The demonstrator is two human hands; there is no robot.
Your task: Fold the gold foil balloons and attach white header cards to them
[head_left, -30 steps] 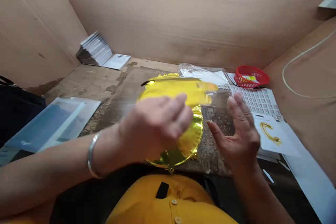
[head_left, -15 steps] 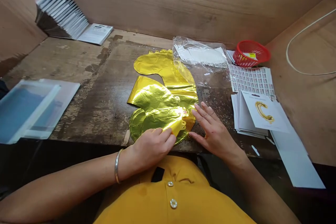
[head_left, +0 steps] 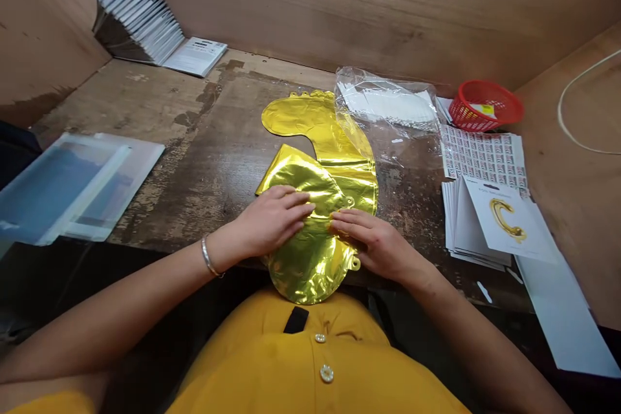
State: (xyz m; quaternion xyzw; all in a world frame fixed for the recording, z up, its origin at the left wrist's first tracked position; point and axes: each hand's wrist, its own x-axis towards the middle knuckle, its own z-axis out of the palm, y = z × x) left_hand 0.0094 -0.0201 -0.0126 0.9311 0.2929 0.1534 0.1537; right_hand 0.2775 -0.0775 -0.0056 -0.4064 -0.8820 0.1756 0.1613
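Note:
A flat gold foil balloon [head_left: 317,187] lies on the worn wooden table [head_left: 194,142], partly folded, its near end hanging over the front edge. My left hand [head_left: 274,217] rests flat on the folded part with fingers stretched out. My right hand [head_left: 373,239] lies flat beside it on the foil, fingertips almost touching the left hand's. Both hands press the foil down and grip nothing.
A clear plastic bag [head_left: 388,107] with white contents lies behind the balloon. At the right are a red basket [head_left: 485,105], a sticker sheet [head_left: 482,152] and white cards with a gold letter [head_left: 504,223]. Clear sleeves [head_left: 72,184] lie left; a stack of packs [head_left: 140,19] leans far left.
The balloon was folded over on itself near the table edge. My hands came down from the air onto it and now press it flat, closer together.

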